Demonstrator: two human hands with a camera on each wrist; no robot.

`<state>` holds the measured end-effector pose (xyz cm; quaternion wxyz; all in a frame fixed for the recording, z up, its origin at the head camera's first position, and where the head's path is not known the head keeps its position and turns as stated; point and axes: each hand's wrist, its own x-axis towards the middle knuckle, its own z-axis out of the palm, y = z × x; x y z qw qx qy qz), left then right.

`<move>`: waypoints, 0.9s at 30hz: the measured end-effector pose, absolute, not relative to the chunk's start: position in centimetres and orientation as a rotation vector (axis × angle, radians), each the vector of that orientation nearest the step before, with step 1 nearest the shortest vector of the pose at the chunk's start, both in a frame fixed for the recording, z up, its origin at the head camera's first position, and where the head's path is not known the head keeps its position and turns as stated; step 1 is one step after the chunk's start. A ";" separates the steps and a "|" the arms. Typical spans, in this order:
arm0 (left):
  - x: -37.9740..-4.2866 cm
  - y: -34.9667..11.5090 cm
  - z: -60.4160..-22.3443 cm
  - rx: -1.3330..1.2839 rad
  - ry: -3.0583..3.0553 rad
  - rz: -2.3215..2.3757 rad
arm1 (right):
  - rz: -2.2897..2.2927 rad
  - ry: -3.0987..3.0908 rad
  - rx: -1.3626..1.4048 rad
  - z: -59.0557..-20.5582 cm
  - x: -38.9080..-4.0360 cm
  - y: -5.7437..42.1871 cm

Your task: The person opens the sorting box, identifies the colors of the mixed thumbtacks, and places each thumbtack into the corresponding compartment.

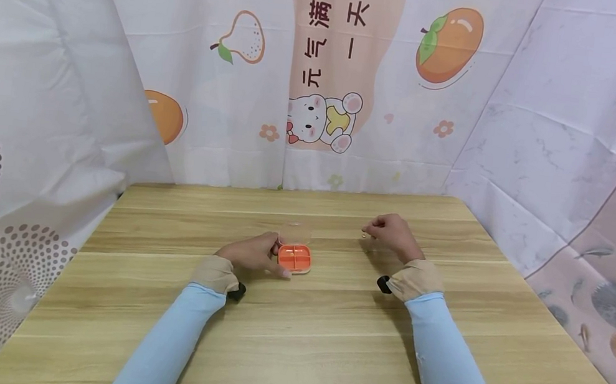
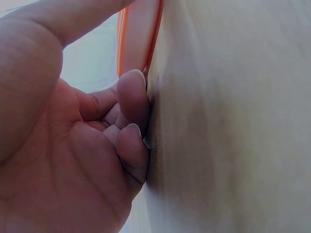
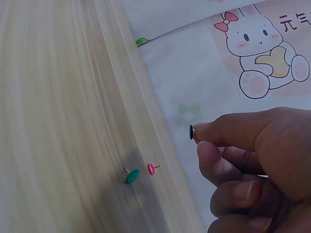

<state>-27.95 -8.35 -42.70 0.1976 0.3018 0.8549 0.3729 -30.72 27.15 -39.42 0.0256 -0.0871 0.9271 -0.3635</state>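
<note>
An orange pill box [image 1: 295, 258] with several compartments lies on the table, its clear lid [image 1: 295, 233] raised at the back. My left hand [image 1: 256, 253] grips the box from its left side, thumb at the front and fingers behind. In the left wrist view the box's orange edge [image 2: 121, 43] shows beyond the curled fingers [image 2: 132, 97]. Off to the right, my right hand [image 1: 394, 233] is above the table. Between thumb and forefinger it pinches a dark-headed thumbtack [image 3: 191, 132]. A green thumbtack [image 3: 132, 176] and a pink thumbtack [image 3: 151, 169] lie on the wood below that hand.
The wooden table [image 1: 319, 350] reaches back to a white printed curtain [image 1: 238, 103]. More hanging cloth [image 1: 583, 152] closes off the right side, and a dotted cloth [image 1: 3, 247] the left. Both wrists carry black straps over beige cuffs.
</note>
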 end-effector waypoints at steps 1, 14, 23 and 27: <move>-28.0 -8.3 -42.7 0.845 2.391 1.044 | -1.117 2.867 -0.275 -39.3 -30.7 27.1; -27.6 -8.4 -42.4 0.839 2.393 1.049 | -1.116 2.844 -0.311 -39.1 -30.6 26.0; -27.7 -8.4 -42.5 0.833 2.392 1.049 | -1.134 2.811 -0.355 -39.1 -30.5 25.3; -27.7 -8.5 -42.4 0.831 2.394 1.046 | -1.135 2.798 -0.368 -39.1 -30.4 25.0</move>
